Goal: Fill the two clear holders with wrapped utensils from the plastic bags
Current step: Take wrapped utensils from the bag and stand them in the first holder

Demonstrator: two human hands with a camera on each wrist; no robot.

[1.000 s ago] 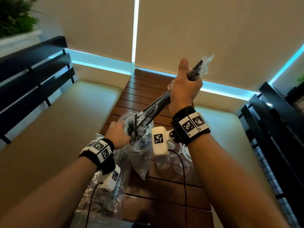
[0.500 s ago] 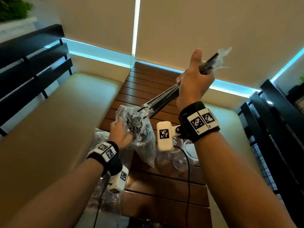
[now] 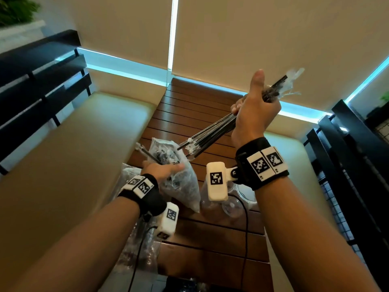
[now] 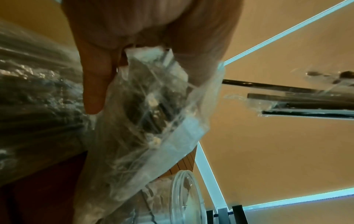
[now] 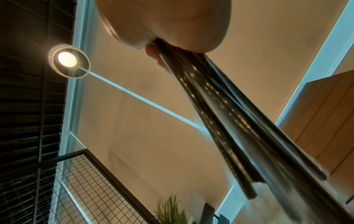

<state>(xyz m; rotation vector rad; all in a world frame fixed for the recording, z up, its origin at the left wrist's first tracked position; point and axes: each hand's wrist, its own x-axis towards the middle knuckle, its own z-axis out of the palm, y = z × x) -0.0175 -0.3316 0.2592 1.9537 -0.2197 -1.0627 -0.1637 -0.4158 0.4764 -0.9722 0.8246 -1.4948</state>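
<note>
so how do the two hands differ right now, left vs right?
Height: the right hand is raised above the slatted wooden table; the left hand sits low by the table.
Load: the right hand grips a bundle of long black wrapped utensils; the left hand pinches the crumpled clear plastic bag still holding utensils.
Thumb: right sticks up; left cannot be told.
Shared: both wear black wristbands with camera modules.

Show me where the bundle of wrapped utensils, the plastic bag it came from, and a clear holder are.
bundle of wrapped utensils (image 3: 212,134), head view, middle of the black sticks below the fist.
plastic bag (image 3: 185,186), head view, its crinkled side.
clear holder (image 4: 177,195), left wrist view, its round rim.
</note>
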